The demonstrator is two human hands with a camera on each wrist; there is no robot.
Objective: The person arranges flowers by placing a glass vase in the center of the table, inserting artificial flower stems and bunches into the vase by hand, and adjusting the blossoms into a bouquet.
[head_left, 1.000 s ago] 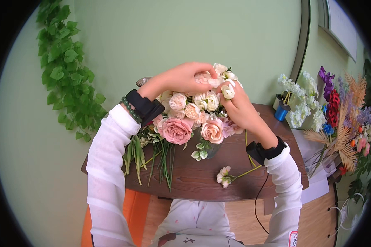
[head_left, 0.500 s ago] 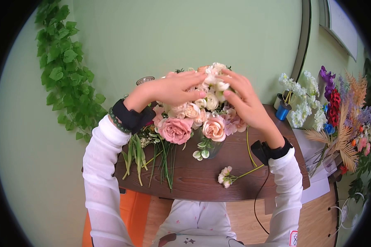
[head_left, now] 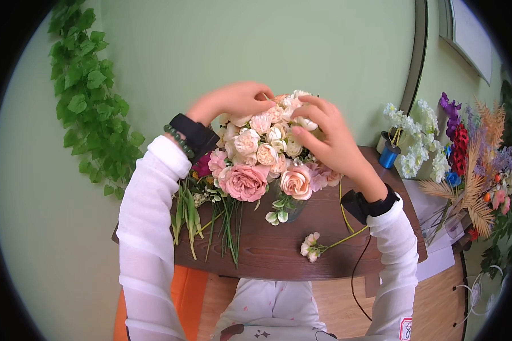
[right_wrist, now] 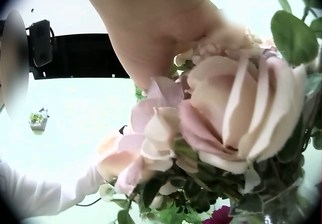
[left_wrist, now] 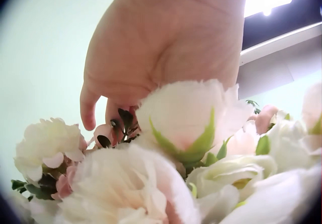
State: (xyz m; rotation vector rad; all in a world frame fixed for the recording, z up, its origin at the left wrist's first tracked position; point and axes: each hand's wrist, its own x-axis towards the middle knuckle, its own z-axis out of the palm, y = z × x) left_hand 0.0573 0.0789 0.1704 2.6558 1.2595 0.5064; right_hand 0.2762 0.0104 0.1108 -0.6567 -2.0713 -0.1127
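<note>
A full bouquet of white, cream and pink artificial flowers (head_left: 266, 153) stands in a clear glass vase (head_left: 294, 211) on the dark wooden table. My left hand (head_left: 236, 99) reaches over the far left of the blooms, its bent fingers partly hidden behind them. In the left wrist view that hand (left_wrist: 166, 43) comes down behind a pale peony (left_wrist: 181, 116). My right hand (head_left: 333, 139) lies along the bouquet's right side, fingers loosely spread over the white blooms. Low at the front are a large pink rose (head_left: 244, 182) and a peach rose (head_left: 296, 182).
Cut green stems (head_left: 228, 233) and leaves lie on the table's left. A small cream flower sprig (head_left: 311, 247) lies front right. A blue pot (head_left: 388, 154) stands at the right edge, with more artificial flowers (head_left: 461, 148) beyond. A black cable (head_left: 355, 284) hangs over the front edge.
Both hands have shifted about the top blooms. My left hand passed over the bouquet and is now at its far left. My right hand's fingers, earlier around a white bloom, have spread.
</note>
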